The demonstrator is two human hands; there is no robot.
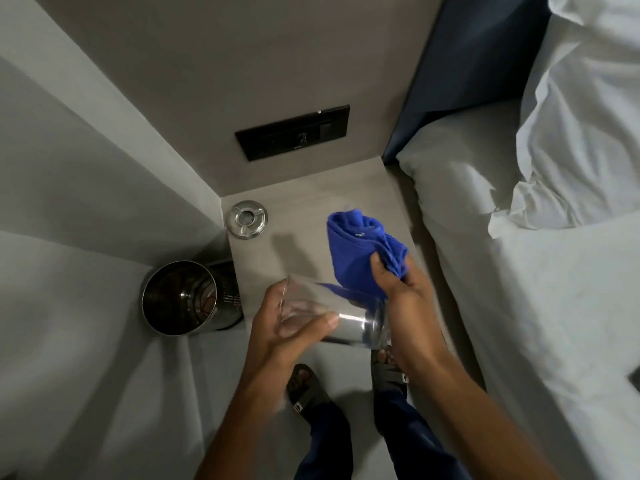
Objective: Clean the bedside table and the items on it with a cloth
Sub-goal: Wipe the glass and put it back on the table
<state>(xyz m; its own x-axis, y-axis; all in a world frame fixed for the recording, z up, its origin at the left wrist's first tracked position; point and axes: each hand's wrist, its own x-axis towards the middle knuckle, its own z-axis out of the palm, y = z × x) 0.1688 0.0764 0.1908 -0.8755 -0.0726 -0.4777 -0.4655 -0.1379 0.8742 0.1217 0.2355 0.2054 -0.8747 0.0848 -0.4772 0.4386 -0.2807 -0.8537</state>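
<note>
My left hand (280,336) holds a clear drinking glass (346,315) on its side, mouth to the left, above the front edge of the pale bedside table (304,216). Just right of the glass's base, my right hand (403,299) grips a bunched blue cloth (360,247), which hangs over the table. Part of the cloth shows through the glass. A shiny metal ashtray (247,219) stands in the table's back left corner.
A steel waste bin (187,297) stands on the floor left of the table. A black switch panel (292,132) is set in the wall behind. The bed with a white sheet (540,306) and pillows (581,109) lies close on the right. My sandalled feet are below.
</note>
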